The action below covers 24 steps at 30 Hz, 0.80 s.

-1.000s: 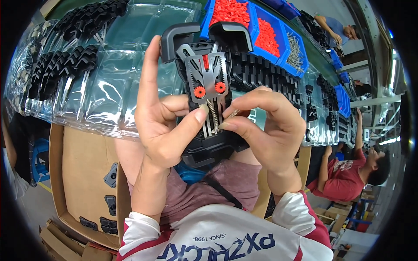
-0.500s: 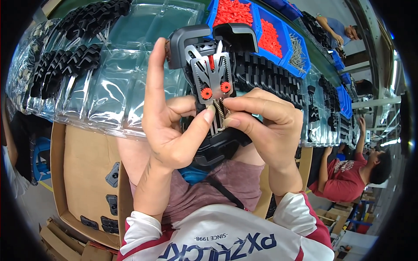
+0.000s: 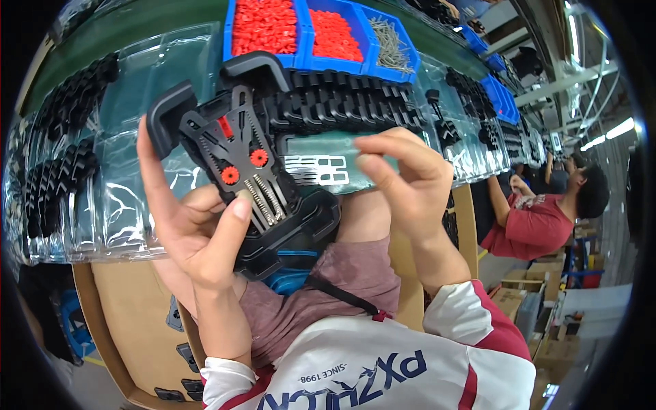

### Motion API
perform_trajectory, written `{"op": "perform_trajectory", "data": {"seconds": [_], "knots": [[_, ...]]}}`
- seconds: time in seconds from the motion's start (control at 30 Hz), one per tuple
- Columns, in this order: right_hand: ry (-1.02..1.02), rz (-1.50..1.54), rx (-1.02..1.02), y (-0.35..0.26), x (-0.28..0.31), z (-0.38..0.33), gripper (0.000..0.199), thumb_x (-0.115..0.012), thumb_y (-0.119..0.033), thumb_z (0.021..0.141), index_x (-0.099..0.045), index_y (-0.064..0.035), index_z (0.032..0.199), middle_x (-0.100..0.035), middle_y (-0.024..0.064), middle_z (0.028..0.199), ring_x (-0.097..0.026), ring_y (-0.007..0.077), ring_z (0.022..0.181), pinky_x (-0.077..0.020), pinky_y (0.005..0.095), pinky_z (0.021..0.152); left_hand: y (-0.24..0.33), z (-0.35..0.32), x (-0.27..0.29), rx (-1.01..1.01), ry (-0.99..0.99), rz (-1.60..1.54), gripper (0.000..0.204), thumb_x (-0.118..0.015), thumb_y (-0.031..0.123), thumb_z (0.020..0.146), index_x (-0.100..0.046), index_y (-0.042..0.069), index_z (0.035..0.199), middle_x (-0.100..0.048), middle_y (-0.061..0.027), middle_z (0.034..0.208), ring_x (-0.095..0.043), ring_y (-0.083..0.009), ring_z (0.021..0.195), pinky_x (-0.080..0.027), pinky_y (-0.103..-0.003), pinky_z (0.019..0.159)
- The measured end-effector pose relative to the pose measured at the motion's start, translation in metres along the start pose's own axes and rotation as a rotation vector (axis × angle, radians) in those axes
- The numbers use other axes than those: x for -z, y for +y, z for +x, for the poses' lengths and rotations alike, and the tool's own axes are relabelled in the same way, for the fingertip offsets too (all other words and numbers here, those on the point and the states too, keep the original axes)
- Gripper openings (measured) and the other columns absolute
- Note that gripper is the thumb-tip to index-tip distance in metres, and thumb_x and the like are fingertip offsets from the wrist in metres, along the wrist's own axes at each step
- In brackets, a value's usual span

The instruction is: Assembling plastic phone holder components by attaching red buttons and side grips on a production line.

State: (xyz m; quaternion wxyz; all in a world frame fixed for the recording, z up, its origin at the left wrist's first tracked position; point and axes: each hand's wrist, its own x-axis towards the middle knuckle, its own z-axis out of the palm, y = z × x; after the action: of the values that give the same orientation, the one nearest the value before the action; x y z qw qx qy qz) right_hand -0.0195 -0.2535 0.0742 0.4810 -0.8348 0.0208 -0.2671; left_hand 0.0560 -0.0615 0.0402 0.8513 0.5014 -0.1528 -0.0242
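Observation:
My left hand [image 3: 198,232] is closed around a black phone-holder-like assembly [image 3: 301,222], its thumb pressed beside the springs. On the assembly's face lie a silver metal plate [image 3: 236,140], two small red gears and a red piece between the plate's arms. Two coil springs [image 3: 263,195] sit side by side below the gears. Black hooked arms spread at its upper end. My right hand [image 3: 410,178] is raised to the right, away from the assembly. Its thumb and index fingertips are a little apart, with nothing visible between them. Silver flat metal parts [image 3: 328,171] lie between the assembly and this hand.
Blue bins [image 3: 307,61] of red parts and metal pins stand at the far side. Rows of black parts [image 3: 342,102] lie before them, and more lie on clear plastic trays [image 3: 130,164] at left. A cardboard box [image 3: 102,328] sits lower left. People work at right.
My right hand has come off the springs and moved right. My left hand has shifted left with the assembly, which now tilts left. Both springs show, and the metal parts have come into view.

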Motion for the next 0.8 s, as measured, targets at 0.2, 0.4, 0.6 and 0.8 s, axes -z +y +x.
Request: {"op": "perform_trajectory", "data": {"seconds": [0.2,0.4,0.6,0.8], "knots": [[0.22,-0.331,-0.096,0.079,0.069,-0.081,0.019,-0.061,0.009,0.076,-0.067,0.0043,0.094,-0.061,0.0078,0.08,-0.051,0.0137,0.067,-0.0397,0.0217,0.061,-0.006,0.004,0.0,-0.032,-0.136,0.021,0.092,-0.052,-0.009,0.073,-0.004,0.008,0.15,-0.068,-0.0191,0.085,-0.05,-0.0073,0.053,-0.036,-0.014,0.052],[0.454,-0.772,-0.395,0.22,0.166,-0.237,0.02,-0.06,-0.001,0.08,-0.065,0.0027,0.099,-0.064,0.0096,0.08,-0.057,0.0182,0.067,-0.0463,0.0251,0.065,-0.023,0.0,-0.015,-0.072,-0.226,-0.057,0.086,-0.049,-0.01,0.074,-0.009,0.006,0.149,-0.063,-0.0275,0.101,-0.05,-0.0096,0.055,-0.039,-0.016,0.056],[0.41,-1.072,-1.072,0.336,0.269,-0.304,0.044,-0.064,-0.027,0.077,-0.058,0.0023,0.109,-0.066,0.0186,0.094,-0.063,0.0342,0.086,-0.0494,0.0389,0.079,-0.021,-0.011,-0.041,-0.04,-0.203,-0.092,0.092,-0.053,-0.006,0.074,-0.001,0.006,0.149,-0.066,-0.0238,0.092,-0.05,-0.009,0.051,-0.038,-0.016,0.054],[0.197,-1.218,-1.29,0.384,0.268,-0.31,0.048,-0.054,-0.045,0.082,-0.062,-0.008,0.111,-0.043,0.0233,0.133,-0.048,0.043,0.114,-0.0418,0.0477,0.094,-0.015,-0.031,-0.043,0.06,-0.248,-0.009,0.097,-0.054,-0.007,0.074,0.004,0.008,0.149,-0.067,-0.023,0.093,-0.053,-0.0102,0.053,-0.038,-0.016,0.052]]}}
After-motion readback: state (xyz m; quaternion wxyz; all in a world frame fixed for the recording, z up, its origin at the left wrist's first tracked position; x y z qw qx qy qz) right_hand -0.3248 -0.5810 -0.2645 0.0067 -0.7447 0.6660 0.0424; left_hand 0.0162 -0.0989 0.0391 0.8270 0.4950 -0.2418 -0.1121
